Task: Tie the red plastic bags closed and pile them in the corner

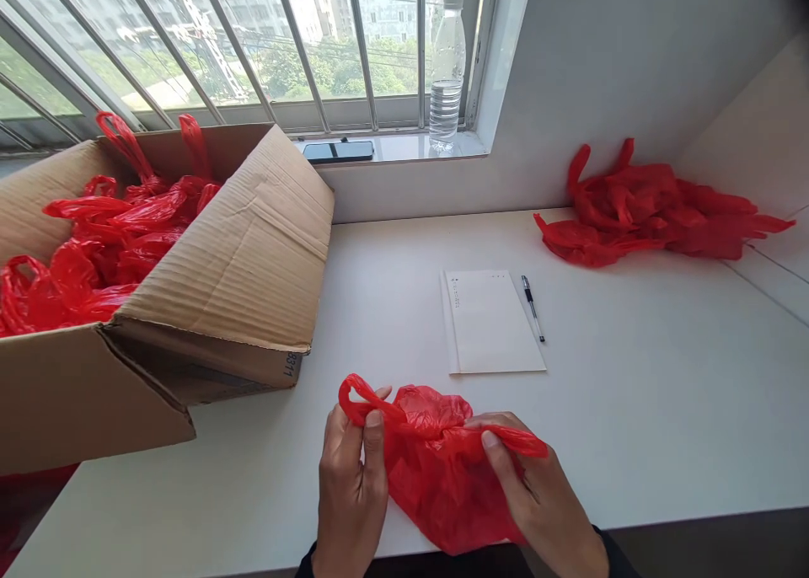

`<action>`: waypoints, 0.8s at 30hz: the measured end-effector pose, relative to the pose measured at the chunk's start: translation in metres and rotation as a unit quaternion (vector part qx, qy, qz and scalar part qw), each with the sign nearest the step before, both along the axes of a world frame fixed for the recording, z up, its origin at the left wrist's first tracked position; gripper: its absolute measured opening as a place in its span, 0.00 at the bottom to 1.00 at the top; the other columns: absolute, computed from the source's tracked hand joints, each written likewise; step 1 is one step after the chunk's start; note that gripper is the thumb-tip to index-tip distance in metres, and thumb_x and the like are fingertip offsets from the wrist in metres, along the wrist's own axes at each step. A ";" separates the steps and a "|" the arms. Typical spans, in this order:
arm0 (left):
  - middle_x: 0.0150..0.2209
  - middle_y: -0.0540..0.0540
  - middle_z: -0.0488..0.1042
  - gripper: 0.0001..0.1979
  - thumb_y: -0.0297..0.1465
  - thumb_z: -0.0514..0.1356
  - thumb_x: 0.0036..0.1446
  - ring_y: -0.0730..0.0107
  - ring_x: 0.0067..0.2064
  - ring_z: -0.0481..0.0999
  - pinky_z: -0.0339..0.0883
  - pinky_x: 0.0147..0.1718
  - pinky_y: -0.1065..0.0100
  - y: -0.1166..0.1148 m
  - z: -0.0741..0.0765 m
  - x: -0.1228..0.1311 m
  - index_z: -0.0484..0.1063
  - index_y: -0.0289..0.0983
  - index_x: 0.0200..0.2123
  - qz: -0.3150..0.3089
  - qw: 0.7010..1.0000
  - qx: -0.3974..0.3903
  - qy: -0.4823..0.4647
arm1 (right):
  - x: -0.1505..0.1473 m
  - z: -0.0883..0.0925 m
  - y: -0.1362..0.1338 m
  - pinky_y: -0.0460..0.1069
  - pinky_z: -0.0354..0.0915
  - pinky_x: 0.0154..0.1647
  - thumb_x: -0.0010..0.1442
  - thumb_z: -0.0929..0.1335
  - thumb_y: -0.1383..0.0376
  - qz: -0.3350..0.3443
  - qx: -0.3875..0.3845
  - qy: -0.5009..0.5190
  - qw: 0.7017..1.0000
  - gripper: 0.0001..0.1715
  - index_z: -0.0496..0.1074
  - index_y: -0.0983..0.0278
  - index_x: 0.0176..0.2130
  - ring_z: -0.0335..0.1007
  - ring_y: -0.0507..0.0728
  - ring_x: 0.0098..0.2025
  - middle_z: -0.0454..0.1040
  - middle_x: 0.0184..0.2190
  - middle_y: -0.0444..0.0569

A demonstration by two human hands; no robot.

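A thin red plastic bag (452,485) is stretched between my two hands at the table's front edge. My left hand (354,477) pinches its left loop handle, thumb on top. On the other side my right hand (534,485) grips the right handle between thumb and fingers. The bag's mouth is bunched up between them, and its lower part hangs at the edge. Whether anything is inside it I cannot tell.
At left stands an open cardboard box (246,249) full of red bags (126,232). More red bags (645,207) lie heaped at back right. A notepad (496,321) and a pen (533,308) rest mid-table. The windowsill holds a phone (338,151) and a water bottle (447,81).
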State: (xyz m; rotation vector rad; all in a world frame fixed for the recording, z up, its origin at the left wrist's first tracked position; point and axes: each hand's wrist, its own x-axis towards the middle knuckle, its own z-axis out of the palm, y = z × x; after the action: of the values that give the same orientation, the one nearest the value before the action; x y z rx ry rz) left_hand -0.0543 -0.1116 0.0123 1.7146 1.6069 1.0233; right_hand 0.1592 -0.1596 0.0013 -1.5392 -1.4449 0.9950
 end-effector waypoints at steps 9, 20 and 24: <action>0.47 0.42 0.79 0.21 0.37 0.55 0.68 0.62 0.36 0.79 0.68 0.18 0.70 -0.009 0.011 -0.011 0.66 0.45 0.63 -0.057 0.998 0.000 0.026 | -0.028 -0.001 0.013 0.52 0.72 0.33 0.52 0.67 0.70 0.101 -0.020 -0.156 0.982 0.29 0.72 0.53 0.53 0.75 0.59 0.34 0.75 0.39 0.45; 0.51 0.35 0.77 0.16 0.30 0.56 0.66 0.48 0.51 0.75 0.66 0.47 0.52 0.077 -0.015 -0.101 0.69 0.36 0.56 0.047 0.852 0.299 0.428 | -0.033 0.054 0.082 0.49 0.61 0.29 0.63 0.66 0.58 0.026 -0.058 0.054 0.996 0.08 0.72 0.58 0.38 0.62 0.55 0.29 0.70 0.27 0.43; 0.49 0.38 0.80 0.17 0.28 0.56 0.65 0.51 0.48 0.78 0.66 0.45 0.55 0.078 -0.023 -0.114 0.69 0.37 0.56 0.020 0.834 0.334 0.438 | -0.037 0.057 0.126 0.49 0.59 0.28 0.65 0.66 0.54 0.000 -0.027 0.096 0.995 0.13 0.70 0.60 0.36 0.62 0.55 0.29 0.68 0.27 0.42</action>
State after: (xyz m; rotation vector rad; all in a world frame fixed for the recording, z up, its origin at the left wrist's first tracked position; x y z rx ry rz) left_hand -0.1686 -0.0331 -0.0106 2.9531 1.9223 0.9201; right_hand 0.1227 -0.0341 0.0582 -1.4387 -1.2918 1.1582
